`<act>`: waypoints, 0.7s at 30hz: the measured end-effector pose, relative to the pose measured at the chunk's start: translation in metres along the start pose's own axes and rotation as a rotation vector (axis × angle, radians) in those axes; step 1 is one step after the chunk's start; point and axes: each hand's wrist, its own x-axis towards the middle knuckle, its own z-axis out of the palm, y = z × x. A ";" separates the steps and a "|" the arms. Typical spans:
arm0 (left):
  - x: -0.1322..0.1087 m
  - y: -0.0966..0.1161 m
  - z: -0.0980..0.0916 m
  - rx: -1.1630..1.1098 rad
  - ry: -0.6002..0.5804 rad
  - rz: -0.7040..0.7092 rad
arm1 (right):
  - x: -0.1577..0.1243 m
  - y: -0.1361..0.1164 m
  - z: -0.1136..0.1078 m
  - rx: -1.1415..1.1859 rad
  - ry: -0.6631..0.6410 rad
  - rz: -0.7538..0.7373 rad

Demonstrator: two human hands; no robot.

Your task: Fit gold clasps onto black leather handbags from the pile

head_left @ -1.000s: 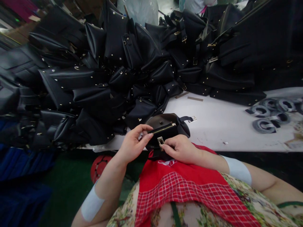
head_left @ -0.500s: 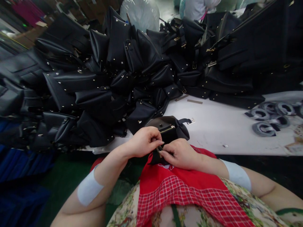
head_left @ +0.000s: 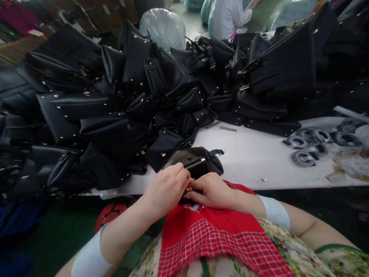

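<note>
A black handbag [head_left: 213, 164] lies at the near edge of the table, its zip facing up and a buckled strap [head_left: 218, 152] sticking out to the right. My left hand [head_left: 170, 184] is closed over the bag's near end, fingertips pinched and mostly hidden behind the knuckles. From the other side my right hand [head_left: 212, 190] pinches the same end between thumb and curled fingers. Between the fingertips shows a small red and metallic spot, too small to name. Beneath the hands, a red apron [head_left: 221, 217] covers my lap.
Black bags [head_left: 109, 130] are heaped across the left and back of the white table [head_left: 245, 154]. Rolled grey straps [head_left: 302, 157] lie at the right, near a flat strip [head_left: 228, 129]. Behind the heap are a plastic-wrapped bundle [head_left: 163, 29] and a person in white [head_left: 226, 17].
My left hand has turned, its back now facing up more and its fingertips moved down to the right hand's fingers. The whole view has shifted slightly; the bag stays in place.
</note>
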 end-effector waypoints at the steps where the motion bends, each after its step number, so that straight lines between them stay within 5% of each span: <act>1: 0.000 -0.003 0.001 -0.027 0.028 -0.032 | 0.000 0.000 0.000 -0.012 0.004 -0.027; 10: 0.003 -0.044 0.005 -0.294 0.391 -0.350 | -0.002 0.003 0.001 -0.109 0.029 -0.034; 14: 0.002 -0.043 0.010 -0.442 0.329 -0.372 | -0.002 0.003 -0.002 -0.112 0.008 0.000; 21: 0.000 -0.032 0.011 -0.622 0.111 -0.143 | 0.003 0.000 -0.005 -0.101 -0.039 0.055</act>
